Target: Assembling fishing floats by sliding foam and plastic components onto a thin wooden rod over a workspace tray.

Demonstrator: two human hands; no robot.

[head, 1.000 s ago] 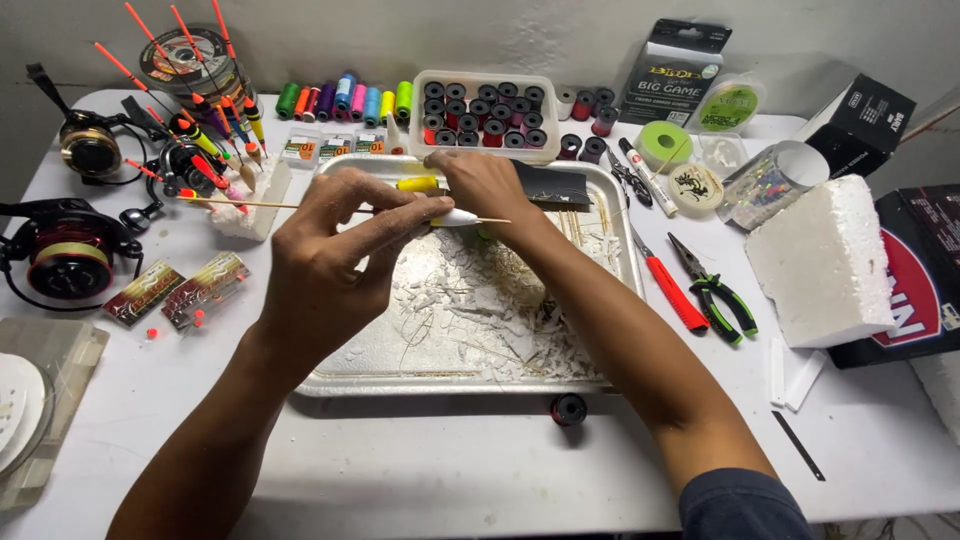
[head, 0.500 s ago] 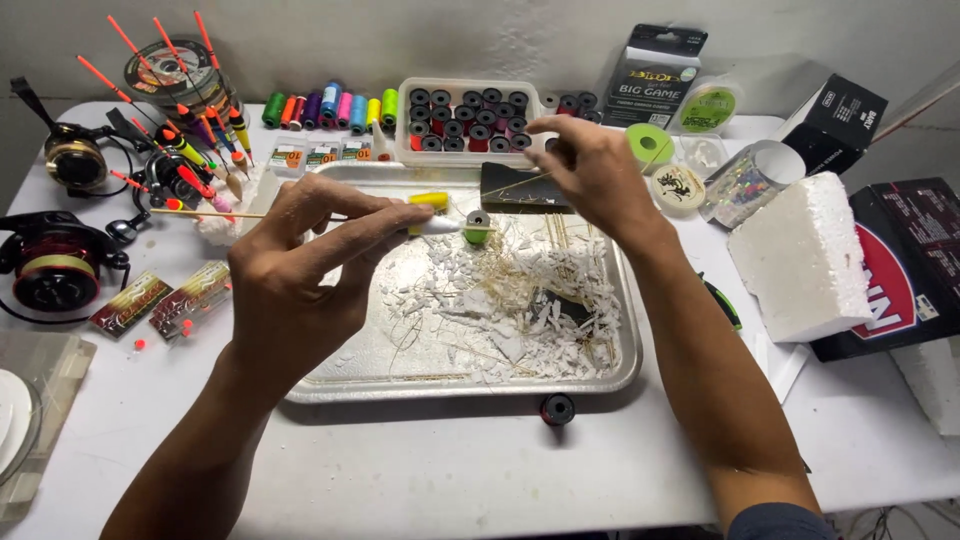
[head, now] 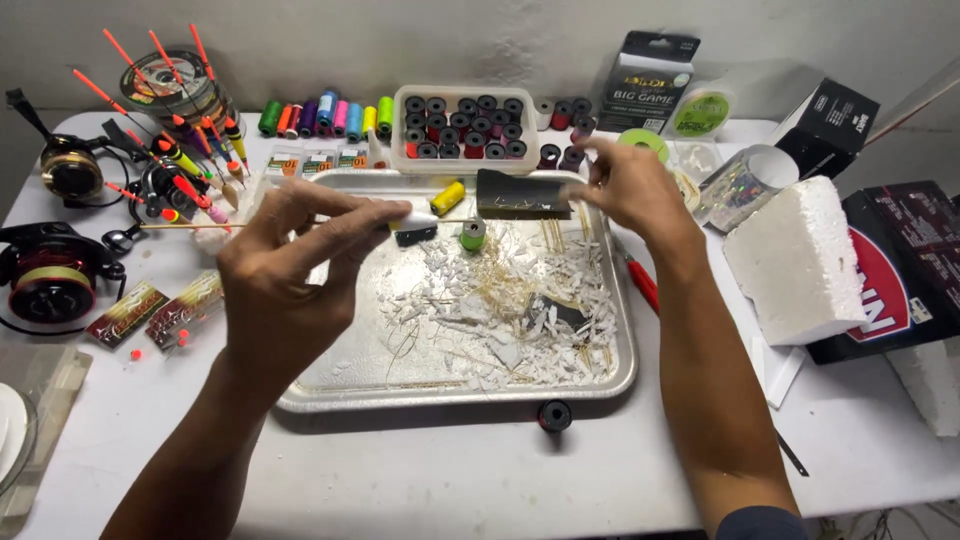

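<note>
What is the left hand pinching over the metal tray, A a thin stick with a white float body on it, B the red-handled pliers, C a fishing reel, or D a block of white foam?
A: the left hand pinches a thin stick with a white float body between thumb and fingers above the metal tray, while the fishing reel and foam block lie untouched on the table.

Head view: looks steeply down from above, close over tray (head: 330, 400)
Facing: toward wall at 12 o'clock
</note>
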